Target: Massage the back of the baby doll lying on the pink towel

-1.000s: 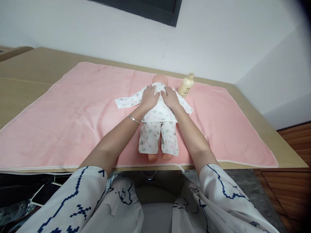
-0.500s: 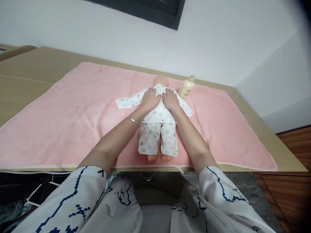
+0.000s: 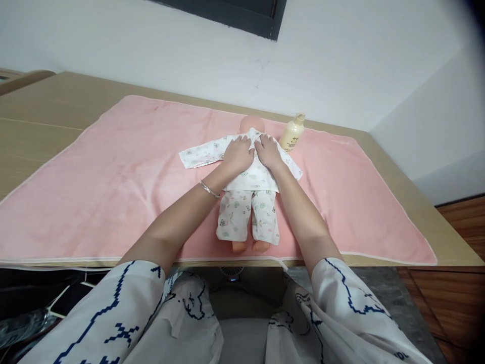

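Note:
A baby doll [image 3: 252, 123] lies stretched out on a pink blanket [image 3: 113, 187], its feet towards me. It wears a white printed top [image 3: 252, 178] and matching trousers [image 3: 234, 216]. My left hand [image 3: 239, 153], with a silver bangle on the wrist, rests flat on the left half of the doll's chest, fingers extended. Flat on the right half of the chest lies my right hand [image 3: 268, 151], the thumbs close together. The top's left sleeve is spread out sideways; my right forearm partly covers the other side.
A cream pump bottle [image 3: 292, 133] stands on the blanket just right of the doll's shoulder. The blanket covers much of a wooden table [image 3: 56, 106], which meets a white wall at the back. Below the front edge a small fan [image 3: 231, 273] shows.
My left hand has shifted slightly inward across the doll's chest. My right hand stays almost in place, and the view has moved a little.

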A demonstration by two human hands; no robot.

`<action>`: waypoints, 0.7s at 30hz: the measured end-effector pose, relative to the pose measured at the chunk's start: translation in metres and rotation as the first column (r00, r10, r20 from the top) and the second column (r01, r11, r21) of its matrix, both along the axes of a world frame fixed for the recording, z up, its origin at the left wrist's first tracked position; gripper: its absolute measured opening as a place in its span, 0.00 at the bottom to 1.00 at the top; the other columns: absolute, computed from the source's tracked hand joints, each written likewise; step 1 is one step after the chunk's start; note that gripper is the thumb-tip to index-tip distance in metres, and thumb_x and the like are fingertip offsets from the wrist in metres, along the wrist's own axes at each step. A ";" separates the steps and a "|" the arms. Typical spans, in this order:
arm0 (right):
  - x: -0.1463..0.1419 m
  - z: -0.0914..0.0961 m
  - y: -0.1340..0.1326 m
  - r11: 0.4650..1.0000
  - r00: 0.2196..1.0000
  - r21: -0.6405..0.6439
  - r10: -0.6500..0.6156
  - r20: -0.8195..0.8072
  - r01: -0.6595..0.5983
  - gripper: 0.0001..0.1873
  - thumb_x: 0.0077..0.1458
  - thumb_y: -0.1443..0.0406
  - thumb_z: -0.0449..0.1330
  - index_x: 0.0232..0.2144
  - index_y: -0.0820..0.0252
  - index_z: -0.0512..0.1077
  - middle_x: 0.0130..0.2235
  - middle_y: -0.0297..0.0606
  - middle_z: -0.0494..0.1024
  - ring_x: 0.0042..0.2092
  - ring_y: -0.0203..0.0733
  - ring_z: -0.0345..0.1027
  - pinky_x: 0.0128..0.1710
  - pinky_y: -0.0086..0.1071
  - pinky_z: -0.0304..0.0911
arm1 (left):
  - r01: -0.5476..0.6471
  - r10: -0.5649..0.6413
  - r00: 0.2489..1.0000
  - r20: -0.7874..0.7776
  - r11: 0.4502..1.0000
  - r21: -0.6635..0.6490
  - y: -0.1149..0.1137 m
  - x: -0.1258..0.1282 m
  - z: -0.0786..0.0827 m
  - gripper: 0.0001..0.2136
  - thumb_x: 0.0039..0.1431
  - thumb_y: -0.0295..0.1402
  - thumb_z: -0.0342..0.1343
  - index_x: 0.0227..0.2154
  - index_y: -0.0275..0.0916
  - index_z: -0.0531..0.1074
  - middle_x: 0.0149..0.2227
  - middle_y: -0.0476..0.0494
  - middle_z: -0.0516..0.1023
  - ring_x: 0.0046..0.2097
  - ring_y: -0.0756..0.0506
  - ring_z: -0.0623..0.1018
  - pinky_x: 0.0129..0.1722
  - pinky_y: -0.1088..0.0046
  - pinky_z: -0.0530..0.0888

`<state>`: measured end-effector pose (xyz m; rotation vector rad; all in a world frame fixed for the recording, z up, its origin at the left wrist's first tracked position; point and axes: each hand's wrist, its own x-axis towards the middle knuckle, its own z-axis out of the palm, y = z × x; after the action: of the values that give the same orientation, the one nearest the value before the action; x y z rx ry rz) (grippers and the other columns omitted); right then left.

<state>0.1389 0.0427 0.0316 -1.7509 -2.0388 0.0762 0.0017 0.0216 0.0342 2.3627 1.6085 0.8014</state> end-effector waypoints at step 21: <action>-0.001 -0.009 0.003 0.996 0.994 -0.084 0.011 -0.113 -0.021 0.32 0.63 0.55 0.41 0.64 0.63 0.58 0.70 0.46 0.55 0.71 0.58 0.42 0.69 0.60 0.37 | -0.064 0.054 0.976 0.210 0.997 0.037 0.035 -0.008 -0.033 0.27 0.67 0.47 0.39 0.59 0.34 0.66 0.65 0.34 0.66 0.68 0.35 0.61 0.69 0.52 0.55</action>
<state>0.1377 0.0456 0.0228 -1.7392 -1.9950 0.2645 -0.0067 0.0568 0.0013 2.1819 1.5951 1.0683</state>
